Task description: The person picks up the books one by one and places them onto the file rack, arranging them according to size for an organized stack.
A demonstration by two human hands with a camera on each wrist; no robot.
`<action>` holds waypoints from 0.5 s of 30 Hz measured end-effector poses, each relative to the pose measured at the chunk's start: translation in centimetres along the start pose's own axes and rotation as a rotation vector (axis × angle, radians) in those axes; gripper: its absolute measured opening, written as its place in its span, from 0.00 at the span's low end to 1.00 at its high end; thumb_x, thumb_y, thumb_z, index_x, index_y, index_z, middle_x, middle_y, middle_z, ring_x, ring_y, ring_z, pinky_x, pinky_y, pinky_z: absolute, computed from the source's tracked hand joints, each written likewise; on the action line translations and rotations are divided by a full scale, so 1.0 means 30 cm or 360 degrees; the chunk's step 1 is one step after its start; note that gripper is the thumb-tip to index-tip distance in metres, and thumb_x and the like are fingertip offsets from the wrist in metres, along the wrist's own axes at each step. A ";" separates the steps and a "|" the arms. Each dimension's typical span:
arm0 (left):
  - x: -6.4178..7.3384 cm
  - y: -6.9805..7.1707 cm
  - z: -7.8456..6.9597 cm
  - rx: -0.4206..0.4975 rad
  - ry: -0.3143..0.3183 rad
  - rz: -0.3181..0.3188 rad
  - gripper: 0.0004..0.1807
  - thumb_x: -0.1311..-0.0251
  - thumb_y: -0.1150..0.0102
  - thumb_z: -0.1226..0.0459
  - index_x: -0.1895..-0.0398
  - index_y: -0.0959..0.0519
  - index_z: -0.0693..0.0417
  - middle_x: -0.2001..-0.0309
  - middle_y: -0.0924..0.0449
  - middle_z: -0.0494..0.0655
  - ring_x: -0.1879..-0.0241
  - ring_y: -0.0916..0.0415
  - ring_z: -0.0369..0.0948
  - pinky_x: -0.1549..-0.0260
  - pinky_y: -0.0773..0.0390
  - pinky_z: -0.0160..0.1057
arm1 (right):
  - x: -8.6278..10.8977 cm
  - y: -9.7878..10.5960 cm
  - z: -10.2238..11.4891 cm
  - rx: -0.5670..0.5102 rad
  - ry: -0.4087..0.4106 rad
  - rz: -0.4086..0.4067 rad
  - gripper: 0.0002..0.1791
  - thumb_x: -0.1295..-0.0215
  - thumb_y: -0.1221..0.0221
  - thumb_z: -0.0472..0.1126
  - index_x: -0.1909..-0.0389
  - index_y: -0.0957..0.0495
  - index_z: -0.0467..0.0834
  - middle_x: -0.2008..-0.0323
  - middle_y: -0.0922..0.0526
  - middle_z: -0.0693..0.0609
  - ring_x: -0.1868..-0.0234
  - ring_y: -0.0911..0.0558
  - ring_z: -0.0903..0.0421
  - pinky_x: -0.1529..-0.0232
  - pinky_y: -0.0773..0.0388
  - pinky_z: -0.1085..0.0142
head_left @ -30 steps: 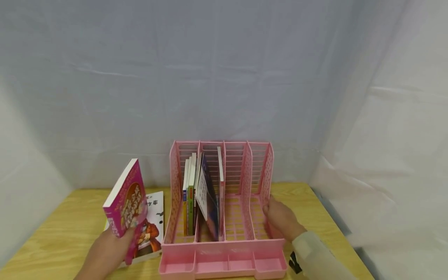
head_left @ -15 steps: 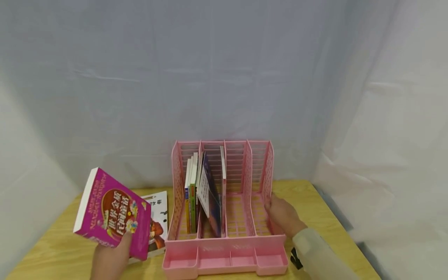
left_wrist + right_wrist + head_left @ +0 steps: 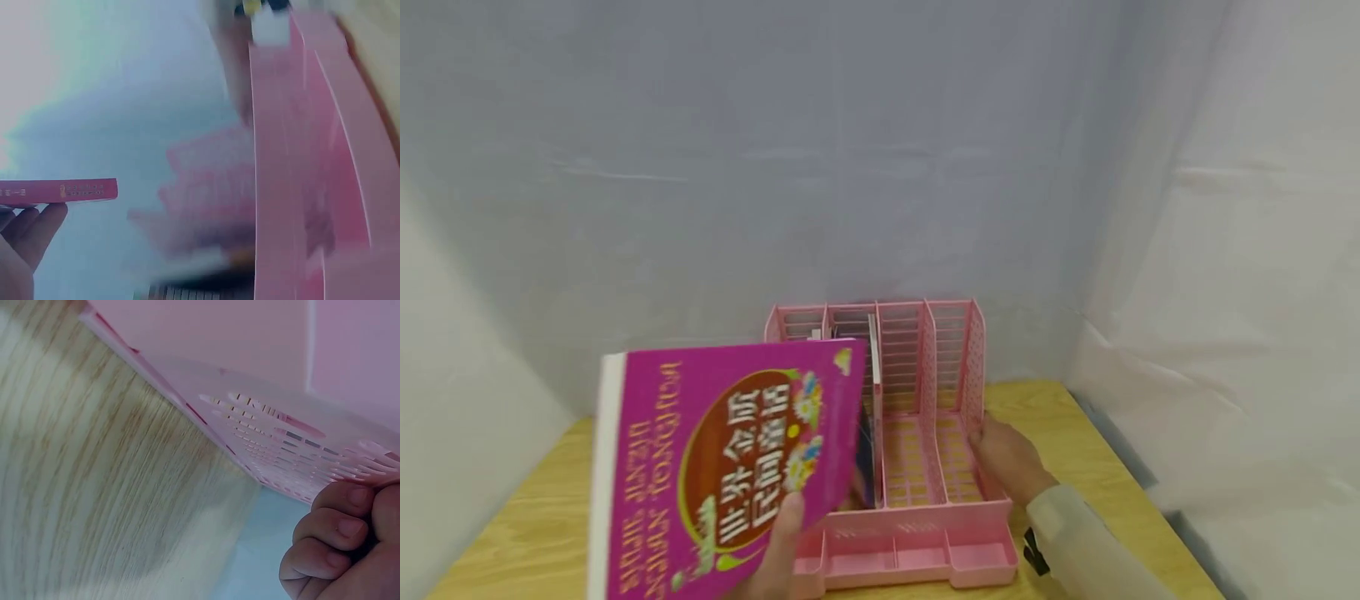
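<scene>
A thick magenta book with Chinese characters in a brown oval is held in my left hand, thumb on the cover. In the left wrist view its spine shows, with fingers beneath. The book stands in front of the left part of a pink plastic book rack and hides it. My right hand grips the front edge of the rack's right side wall, and the right wrist view shows curled fingers at that slotted wall. The two right-hand slots of the rack hold no books.
A thin white-edged book and a dark book stand in the rack's second slot. Small trays run along the rack's front. The wooden table ends before pale sheeting at the back and sides.
My left hand has brought the magenta book rightward and nearer the camera, turning its cover to face me. It now covers the white book on the table and the left slots. The right hand stays put.
</scene>
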State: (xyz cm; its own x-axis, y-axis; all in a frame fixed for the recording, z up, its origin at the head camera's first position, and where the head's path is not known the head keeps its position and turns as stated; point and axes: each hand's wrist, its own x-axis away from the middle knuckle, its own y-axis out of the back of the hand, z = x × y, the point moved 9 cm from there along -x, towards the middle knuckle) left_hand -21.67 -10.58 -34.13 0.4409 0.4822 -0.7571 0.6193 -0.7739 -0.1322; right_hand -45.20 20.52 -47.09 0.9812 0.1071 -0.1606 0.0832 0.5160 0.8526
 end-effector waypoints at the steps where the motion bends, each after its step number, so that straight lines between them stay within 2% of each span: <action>1: 0.022 -0.051 -0.005 0.0050 0.0010 0.0059 0.28 0.52 0.34 0.86 0.44 0.23 0.68 0.56 0.14 0.37 0.59 0.17 0.27 0.61 0.17 0.26 | 0.001 0.000 -0.003 -0.0022 -0.0008 -0.0003 0.23 0.21 0.55 0.44 0.39 0.26 0.31 0.73 0.25 0.46 0.72 0.27 0.51 0.65 0.25 0.54; 2: 0.043 -0.099 -0.007 0.0081 0.0019 0.0118 0.28 0.51 0.33 0.85 0.43 0.24 0.69 0.56 0.13 0.42 0.58 0.16 0.29 0.61 0.16 0.28 | 0.001 -0.002 -0.007 -0.0031 -0.0019 -0.0006 0.24 0.21 0.56 0.43 0.38 0.26 0.30 0.72 0.24 0.45 0.72 0.28 0.51 0.66 0.26 0.55; 3: 0.062 -0.156 0.003 0.0126 0.0070 0.0236 0.29 0.46 0.33 0.82 0.39 0.28 0.68 0.53 0.14 0.45 0.56 0.16 0.30 0.60 0.15 0.30 | 0.000 -0.005 -0.006 -0.0051 -0.0023 -0.0008 0.24 0.21 0.56 0.43 0.37 0.27 0.30 0.72 0.24 0.44 0.73 0.29 0.51 0.67 0.26 0.55; 4: 0.078 -0.204 0.012 0.0168 0.0090 0.0320 0.30 0.44 0.34 0.81 0.37 0.30 0.67 0.52 0.15 0.51 0.55 0.15 0.34 0.59 0.14 0.33 | 0.001 -0.007 -0.001 -0.0053 -0.0010 -0.0017 0.24 0.20 0.56 0.43 0.37 0.26 0.30 0.68 0.21 0.42 0.74 0.29 0.52 0.66 0.25 0.55; 5: 0.095 -0.252 0.028 0.0191 0.0151 0.0432 0.32 0.40 0.34 0.78 0.34 0.34 0.65 0.50 0.16 0.55 0.54 0.15 0.37 0.58 0.14 0.35 | 0.001 -0.009 0.005 -0.0064 -0.0001 -0.0026 0.24 0.20 0.57 0.43 0.36 0.27 0.30 0.64 0.18 0.40 0.74 0.29 0.52 0.67 0.24 0.55; 7: 0.130 -0.344 0.083 0.0291 0.0391 0.0647 0.29 0.32 0.39 0.73 0.31 0.37 0.59 0.46 0.19 0.56 0.50 0.16 0.43 0.55 0.14 0.38 | 0.001 -0.021 0.017 -0.0085 -0.0008 -0.0017 0.25 0.20 0.57 0.43 0.34 0.28 0.30 0.66 0.19 0.40 0.75 0.30 0.52 0.67 0.24 0.55; 9: 0.148 -0.397 0.134 0.0344 0.0583 0.0728 0.29 0.28 0.43 0.70 0.29 0.41 0.56 0.44 0.22 0.56 0.49 0.17 0.47 0.55 0.14 0.39 | 0.000 -0.032 0.037 -0.0087 -0.0014 -0.0013 0.26 0.19 0.57 0.44 0.33 0.28 0.31 0.61 0.16 0.39 0.75 0.29 0.53 0.63 0.22 0.53; 10: 0.144 -0.408 0.151 0.0348 0.0585 0.0698 0.29 0.29 0.43 0.71 0.29 0.41 0.58 0.44 0.22 0.57 0.49 0.17 0.50 0.54 0.14 0.40 | -0.001 -0.039 0.048 -0.0086 -0.0014 -0.0013 0.26 0.20 0.57 0.44 0.33 0.28 0.31 0.61 0.16 0.40 0.75 0.28 0.53 0.62 0.21 0.53; 11: 0.138 -0.415 0.169 0.0347 0.0605 0.0669 0.30 0.29 0.43 0.71 0.28 0.41 0.57 0.43 0.23 0.56 0.48 0.17 0.50 0.54 0.14 0.40 | -0.002 -0.046 0.057 -0.0108 -0.0030 -0.0007 0.26 0.19 0.57 0.45 0.33 0.28 0.32 0.67 0.18 0.43 0.75 0.28 0.53 0.62 0.21 0.53; 12: 0.129 -0.414 0.180 0.0346 0.0576 0.0622 0.31 0.30 0.43 0.72 0.28 0.42 0.56 0.43 0.23 0.56 0.48 0.17 0.50 0.54 0.14 0.40 | -0.003 -0.054 0.066 -0.0122 -0.0038 0.0000 0.26 0.19 0.57 0.46 0.33 0.28 0.33 0.70 0.20 0.45 0.75 0.27 0.53 0.62 0.21 0.52; 13: 0.117 -0.410 0.184 0.0290 0.0488 0.0586 0.32 0.30 0.43 0.73 0.27 0.43 0.57 0.43 0.23 0.55 0.49 0.17 0.48 0.55 0.14 0.39 | -0.003 -0.057 0.076 -0.0133 -0.0035 -0.0003 0.26 0.19 0.57 0.46 0.32 0.28 0.33 0.71 0.20 0.46 0.75 0.27 0.53 0.62 0.21 0.52; 14: 0.101 -0.403 0.175 0.0191 0.0302 0.0566 0.35 0.32 0.42 0.75 0.26 0.45 0.61 0.41 0.25 0.58 0.48 0.18 0.49 0.54 0.14 0.41 | -0.003 -0.058 0.085 -0.0138 -0.0029 -0.0007 0.25 0.19 0.57 0.46 0.33 0.28 0.34 0.71 0.19 0.46 0.74 0.26 0.53 0.61 0.21 0.51; 15: 0.091 -0.397 0.173 0.0155 0.0189 0.0550 0.35 0.33 0.43 0.76 0.26 0.45 0.60 0.42 0.24 0.56 0.49 0.18 0.46 0.54 0.14 0.39 | -0.003 -0.060 0.091 -0.0151 -0.0032 -0.0010 0.25 0.20 0.57 0.45 0.34 0.27 0.35 0.72 0.20 0.47 0.74 0.26 0.53 0.62 0.21 0.52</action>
State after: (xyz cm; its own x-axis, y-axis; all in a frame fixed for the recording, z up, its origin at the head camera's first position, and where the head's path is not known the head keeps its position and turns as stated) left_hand -31.21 -2.17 -37.93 0.6888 0.2259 -0.6889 0.3590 -0.9318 0.0535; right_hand -44.98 17.25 -47.24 0.9841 0.0870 -0.1550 0.0735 0.5947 0.8006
